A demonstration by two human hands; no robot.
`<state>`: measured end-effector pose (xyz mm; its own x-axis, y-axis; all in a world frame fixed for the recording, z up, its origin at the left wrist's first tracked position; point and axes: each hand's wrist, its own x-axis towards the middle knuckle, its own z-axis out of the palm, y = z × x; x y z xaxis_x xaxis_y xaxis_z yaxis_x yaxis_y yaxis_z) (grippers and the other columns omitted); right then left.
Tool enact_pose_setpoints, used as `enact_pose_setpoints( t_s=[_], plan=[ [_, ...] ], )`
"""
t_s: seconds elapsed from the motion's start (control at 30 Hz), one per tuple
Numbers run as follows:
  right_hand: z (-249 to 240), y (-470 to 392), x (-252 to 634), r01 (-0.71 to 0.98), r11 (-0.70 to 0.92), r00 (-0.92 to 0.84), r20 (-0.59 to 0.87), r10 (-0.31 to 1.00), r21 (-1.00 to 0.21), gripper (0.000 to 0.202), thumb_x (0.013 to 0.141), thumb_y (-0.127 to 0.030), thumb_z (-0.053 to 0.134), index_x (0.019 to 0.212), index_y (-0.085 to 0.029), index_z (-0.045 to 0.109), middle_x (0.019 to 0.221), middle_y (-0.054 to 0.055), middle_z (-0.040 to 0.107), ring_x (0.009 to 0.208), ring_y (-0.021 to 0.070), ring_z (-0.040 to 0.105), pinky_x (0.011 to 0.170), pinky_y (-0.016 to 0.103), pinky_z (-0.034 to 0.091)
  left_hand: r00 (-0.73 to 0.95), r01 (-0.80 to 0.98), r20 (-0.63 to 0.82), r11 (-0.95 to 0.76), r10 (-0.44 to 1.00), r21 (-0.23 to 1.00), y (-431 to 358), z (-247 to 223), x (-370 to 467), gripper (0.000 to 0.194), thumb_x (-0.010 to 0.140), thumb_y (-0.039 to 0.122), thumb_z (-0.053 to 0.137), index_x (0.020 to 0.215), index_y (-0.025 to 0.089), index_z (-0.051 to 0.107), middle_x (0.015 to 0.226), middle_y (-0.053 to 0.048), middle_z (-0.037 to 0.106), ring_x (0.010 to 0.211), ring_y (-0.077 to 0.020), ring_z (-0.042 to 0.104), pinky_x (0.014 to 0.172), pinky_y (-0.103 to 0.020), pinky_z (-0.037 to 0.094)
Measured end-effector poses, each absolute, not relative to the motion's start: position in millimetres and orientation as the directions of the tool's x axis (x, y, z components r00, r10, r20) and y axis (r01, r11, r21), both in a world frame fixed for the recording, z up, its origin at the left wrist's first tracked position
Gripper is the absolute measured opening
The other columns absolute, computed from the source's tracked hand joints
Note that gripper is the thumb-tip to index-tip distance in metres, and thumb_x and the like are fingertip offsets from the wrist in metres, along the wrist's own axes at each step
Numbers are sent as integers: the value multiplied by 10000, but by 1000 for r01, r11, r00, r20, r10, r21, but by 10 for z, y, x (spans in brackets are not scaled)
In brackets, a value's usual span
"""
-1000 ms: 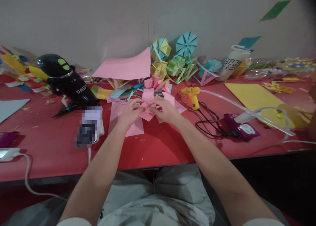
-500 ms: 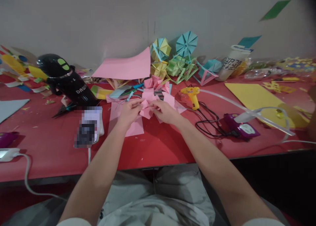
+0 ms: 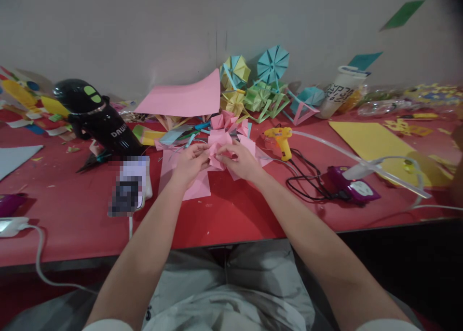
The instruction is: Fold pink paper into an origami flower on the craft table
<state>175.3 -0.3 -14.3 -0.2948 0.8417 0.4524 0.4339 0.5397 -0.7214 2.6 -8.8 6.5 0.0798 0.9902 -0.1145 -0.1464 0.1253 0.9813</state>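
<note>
A small folded pink paper piece (image 3: 216, 161) is held between both hands above the middle of the red table. My left hand (image 3: 193, 162) pinches its left side. From the right, my right hand (image 3: 237, 162) grips it with thumb and fingers, which partly cover it. Flat pink sheets (image 3: 198, 187) lie beneath and beside my hands. Just beyond them are more folded pink pieces (image 3: 227, 121).
A yellow glue gun (image 3: 281, 140) and its black cable lie right of my hands, near a purple power socket (image 3: 354, 185). On the left are a phone (image 3: 129, 186) and a black bottle (image 3: 99, 116). Paper umbrellas (image 3: 274, 64) and a cup (image 3: 342, 92) stand along the wall.
My right hand has shifted slightly left and its fingers have moved over the pink piece. The piece has turned a little between my hands.
</note>
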Motion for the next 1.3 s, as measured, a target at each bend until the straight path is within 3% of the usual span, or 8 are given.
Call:
enact_pose_setpoints(
  t_s=[0.2, 0.4, 0.6, 0.8, 1.13, 1.3],
  plan=[
    [-116, -3, 1769, 422, 554, -304, 463, 833, -718, 123, 906, -300, 558, 913, -226, 657, 950, 56, 663, 976, 215, 538, 805, 353, 487, 95, -211, -92, 110, 991, 971, -101, 86, 26, 199, 730, 234, 724, 921, 184, 700, 806, 5, 634, 704, -75, 594, 726, -240, 544],
    [-125, 8, 1772, 399, 560, -290, 480, 828, -726, 118, 907, -298, 556, 873, -214, 631, 929, 59, 661, 969, 218, 532, 781, 346, 483, 143, -213, -60, 90, 988, 973, -101, 71, 13, 318, 651, 156, 757, 966, 183, 725, 899, -11, 675, 812, -96, 631, 835, -284, 537],
    [-127, 8, 1778, 390, 567, -305, 480, 823, -725, 144, 912, -326, 558, 876, -209, 635, 900, 57, 645, 918, 203, 526, 764, 327, 468, 138, -283, -49, 87, 989, 955, -80, 37, 4, 302, 651, 148, 759, 951, 181, 752, 792, 1, 675, 763, -91, 624, 802, -264, 529],
    [-137, 10, 1775, 390, 580, -313, 489, 814, -716, 121, 902, -290, 572, 871, -207, 655, 905, 50, 655, 927, 202, 521, 779, 331, 450, 127, -303, -82, 118, 988, 946, -88, 60, 12, 284, 643, 96, 734, 915, 174, 761, 896, -33, 713, 787, -112, 633, 806, -291, 531],
    [-167, 19, 1768, 416, 559, -297, 474, 829, -717, 135, 890, -312, 593, 865, -214, 683, 874, 43, 633, 898, 202, 523, 795, 351, 446, 103, -280, -106, 131, 989, 951, -128, 117, 42, 272, 644, 75, 695, 899, 152, 752, 852, -38, 702, 758, -117, 640, 774, -288, 536],
    [-163, 21, 1767, 419, 568, -307, 479, 823, -708, 123, 888, -277, 588, 852, -212, 685, 877, 42, 621, 892, 197, 523, 818, 360, 443, 86, -292, -129, 149, 988, 945, -127, 127, 53, 209, 649, 173, 743, 855, 139, 735, 718, -19, 654, 649, -106, 609, 673, -266, 540]
  ],
)
